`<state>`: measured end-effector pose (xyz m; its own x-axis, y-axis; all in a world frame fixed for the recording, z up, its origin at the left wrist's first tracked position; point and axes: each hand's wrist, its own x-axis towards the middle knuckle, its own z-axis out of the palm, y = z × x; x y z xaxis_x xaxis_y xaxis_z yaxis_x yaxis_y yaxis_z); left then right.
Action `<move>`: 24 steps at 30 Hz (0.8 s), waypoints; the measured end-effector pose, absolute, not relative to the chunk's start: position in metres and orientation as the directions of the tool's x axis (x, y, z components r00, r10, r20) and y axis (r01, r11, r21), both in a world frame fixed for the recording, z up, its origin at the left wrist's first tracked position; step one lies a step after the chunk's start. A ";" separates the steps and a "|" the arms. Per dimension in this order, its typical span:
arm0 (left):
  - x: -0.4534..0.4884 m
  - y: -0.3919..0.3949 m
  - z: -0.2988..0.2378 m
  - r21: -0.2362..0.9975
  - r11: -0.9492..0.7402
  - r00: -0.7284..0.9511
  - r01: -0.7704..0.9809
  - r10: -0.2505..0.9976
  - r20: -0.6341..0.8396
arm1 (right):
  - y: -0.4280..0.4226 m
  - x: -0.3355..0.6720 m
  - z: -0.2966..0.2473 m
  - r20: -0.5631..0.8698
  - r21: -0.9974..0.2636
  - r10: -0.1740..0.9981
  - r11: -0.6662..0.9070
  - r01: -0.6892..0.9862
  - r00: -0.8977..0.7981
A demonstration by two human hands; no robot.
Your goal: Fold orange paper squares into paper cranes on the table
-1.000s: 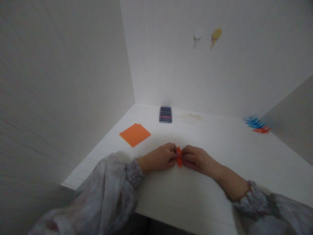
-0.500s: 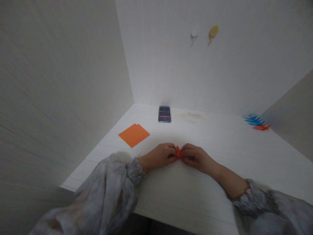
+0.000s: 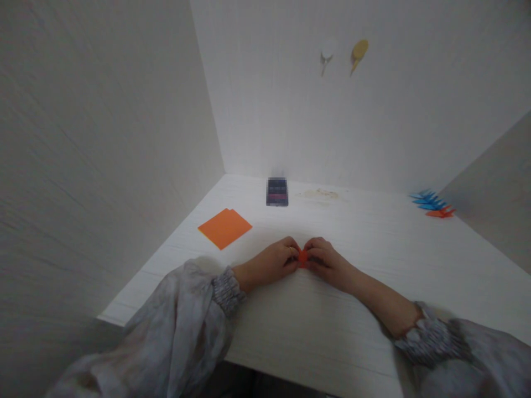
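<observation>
A small piece of folded orange paper (image 3: 303, 258) is held between my two hands, just above or on the white table. My left hand (image 3: 279, 258) pinches its left side, with a ring showing on one finger. From the other side my right hand (image 3: 327, 260) grips it with bent fingers. Fingertips cover much of the paper, so its full folded shape is hidden. Left of my hands, flat sheets of orange paper (image 3: 224, 228) lie slightly offset on one another, with a thin yellow edge showing.
Several folded blue paper pieces (image 3: 429, 200) and an orange folded piece (image 3: 440, 212) stand in a row at the far right. A dark, blurred device (image 3: 277, 192) rests by the back wall. Yellow (image 3: 359, 51) and white hooks (image 3: 327, 55) are on that wall. Walls flank the table (image 3: 315, 331).
The folded orange paper now shows a wider, flatter face between my hands; before, a narrow upright point stuck up. My fingers have shifted slightly apart at the top. The camera view has moved a little.
</observation>
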<state>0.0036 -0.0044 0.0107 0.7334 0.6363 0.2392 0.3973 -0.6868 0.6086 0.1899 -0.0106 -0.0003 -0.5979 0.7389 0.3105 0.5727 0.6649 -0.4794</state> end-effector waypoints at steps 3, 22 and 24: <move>0.005 -0.004 0.008 0.618 -0.657 0.701 0.433 0.676 0.227 | -0.009 0.189 -0.001 0.304 -0.469 0.745 0.660 0.587 -0.594; 0.008 -0.002 0.005 0.644 -0.553 0.621 0.528 0.769 0.150 | -0.011 0.181 -0.003 0.260 -0.454 0.793 0.604 0.655 -0.551; 0.008 -0.002 0.004 0.640 -0.554 0.617 0.532 0.772 0.155 | -0.010 0.181 -0.003 0.265 -0.471 0.796 0.600 0.647 -0.544</move>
